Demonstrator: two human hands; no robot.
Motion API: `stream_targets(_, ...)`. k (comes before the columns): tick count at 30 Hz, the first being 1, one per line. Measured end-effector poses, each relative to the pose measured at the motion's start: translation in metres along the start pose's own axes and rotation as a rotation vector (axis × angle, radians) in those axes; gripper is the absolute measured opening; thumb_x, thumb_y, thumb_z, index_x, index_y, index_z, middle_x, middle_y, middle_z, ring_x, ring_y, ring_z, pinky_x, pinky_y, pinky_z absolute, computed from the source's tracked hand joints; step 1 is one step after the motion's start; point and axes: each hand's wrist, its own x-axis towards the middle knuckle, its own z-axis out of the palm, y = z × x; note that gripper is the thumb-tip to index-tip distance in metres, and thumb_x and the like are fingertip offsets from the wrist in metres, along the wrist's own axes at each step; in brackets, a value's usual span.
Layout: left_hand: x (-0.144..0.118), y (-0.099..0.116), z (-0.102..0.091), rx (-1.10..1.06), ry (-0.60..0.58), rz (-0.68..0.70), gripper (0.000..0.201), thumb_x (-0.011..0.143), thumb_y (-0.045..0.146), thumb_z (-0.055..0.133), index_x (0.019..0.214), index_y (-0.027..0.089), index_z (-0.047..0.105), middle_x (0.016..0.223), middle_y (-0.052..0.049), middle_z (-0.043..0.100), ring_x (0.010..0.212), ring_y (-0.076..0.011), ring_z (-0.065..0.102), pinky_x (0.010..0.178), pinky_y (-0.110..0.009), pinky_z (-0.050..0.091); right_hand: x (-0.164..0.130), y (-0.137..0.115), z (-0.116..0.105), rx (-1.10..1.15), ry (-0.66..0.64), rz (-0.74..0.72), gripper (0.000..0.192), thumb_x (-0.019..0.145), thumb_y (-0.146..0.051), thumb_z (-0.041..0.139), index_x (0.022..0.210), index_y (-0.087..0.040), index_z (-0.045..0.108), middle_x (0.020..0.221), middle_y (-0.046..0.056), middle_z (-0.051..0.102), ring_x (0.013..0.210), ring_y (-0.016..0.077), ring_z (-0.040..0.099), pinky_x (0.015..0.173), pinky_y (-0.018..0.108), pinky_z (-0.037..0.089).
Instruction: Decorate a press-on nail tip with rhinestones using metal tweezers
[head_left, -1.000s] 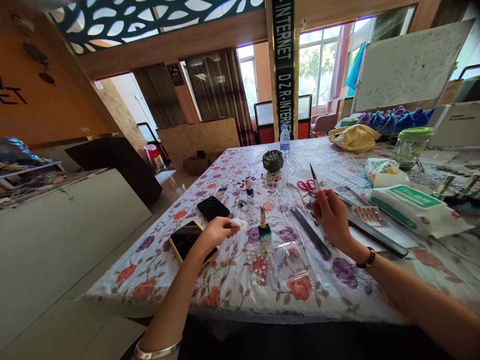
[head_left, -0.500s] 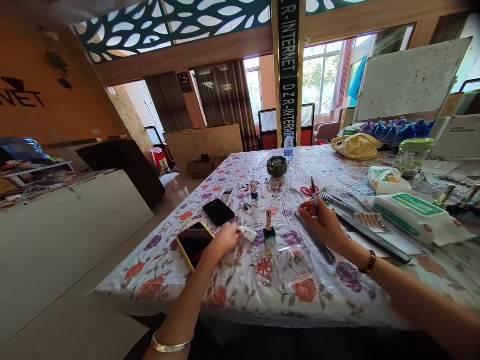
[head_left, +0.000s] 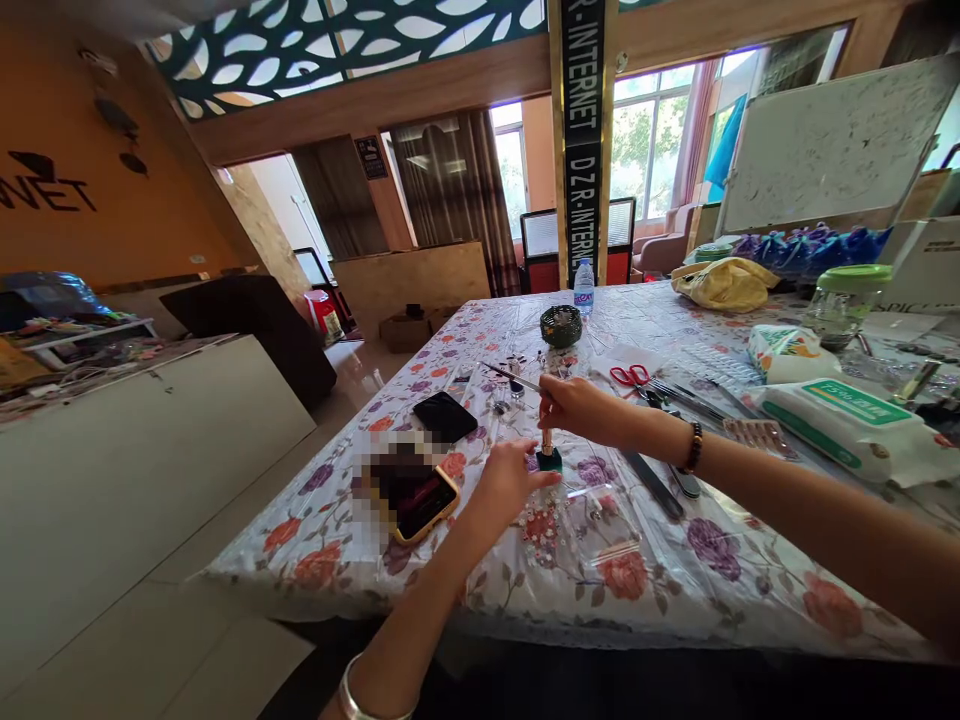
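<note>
- Toward the near edge of the table (head_left: pixel 259 568), between the left hand (head_left: pixel 506 485) and the right hand (head_left: pixel 581 408), a dark green bottle (head_left: pixel 550 461) stands upright, its long axis vertical.
- Its gold cap (head_left: pixel 547 438) lies just below the right fingertips; whether they touch it, I cannot tell.
- Right fingers are closed on a slender tool (head_left: pixel 514 377), which points toward the table's left edge, slightly away.
- Left thumb and forefinger are spread wide at the bottle's left, thumb on the near-edge side; contact is unclear.
- Of the 2 hands, the right is nearer the cap, the left nearer the base.
- Closer to the near edge lie small beads (head_left: pixel 541 528).
</note>
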Motion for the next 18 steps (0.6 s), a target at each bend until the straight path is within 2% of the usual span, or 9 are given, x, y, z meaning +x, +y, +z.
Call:
stream_targets(2,0.001,0.002,0.009,-0.044,-0.005,0.001,0.03,0.082,0.033,0.058,0.105,0.013,0.058,0.1,-0.007,0.062,0.087,-0.0187,0.06,0.077,-0.037,0.05,0.004,-0.001,-0.002,-0.028,-0.047,-0.021,0.028,0.088,-0.029,0.05,0.112,-0.015,0.052,0.11,0.008,0.056,0.092,0.0179,0.058,0.078,0.038,0.05)
stream_targets(4,0.001,0.003,0.014,-0.082,-0.005,-0.009,0.026,0.087,0.029,0.051,0.107,0.014,0.056,0.107,-0.008,0.059,0.09,-0.0189,0.059,0.077,-0.039,0.05,0.006,-0.001,-0.005,-0.047,-0.095,-0.054,0.028,0.088,-0.029,0.05,0.112,-0.015,0.052,0.11,0.008,0.056,0.092,0.0178,0.058,0.077,0.037,0.05)
stream_targets(8,0.002,0.002,0.016,-0.149,-0.008,-0.031,0.027,0.087,0.028,0.051,0.11,0.015,0.054,0.112,-0.008,0.057,0.093,-0.0198,0.058,0.078,-0.039,0.05,0.009,0.001,-0.01,-0.081,-0.165,-0.105,0.027,0.088,-0.029,0.049,0.111,-0.015,0.053,0.11,0.008,0.056,0.092,0.0174,0.058,0.078,0.037,0.05)
stream_targets(14,0.003,0.0,0.016,-0.224,0.002,-0.049,0.029,0.086,0.029,0.053,0.11,0.014,0.055,0.112,-0.008,0.057,0.094,-0.0214,0.058,0.077,-0.039,0.05,0.01,-0.004,-0.008,-0.172,-0.178,-0.094,0.027,0.088,-0.029,0.049,0.111,-0.016,0.053,0.112,0.008,0.055,0.093,0.0177,0.058,0.079,0.037,0.05)
stream_targets(18,0.002,0.0,0.016,-0.234,-0.003,-0.056,0.027,0.087,0.029,0.051,0.11,0.015,0.055,0.113,-0.008,0.056,0.094,-0.0205,0.058,0.078,-0.038,0.05,0.016,-0.015,-0.02,-0.216,-0.189,-0.137,0.024,0.089,-0.028,0.048,0.11,-0.019,0.054,0.114,0.008,0.054,0.096,0.0172,0.057,0.081,0.036,0.049)
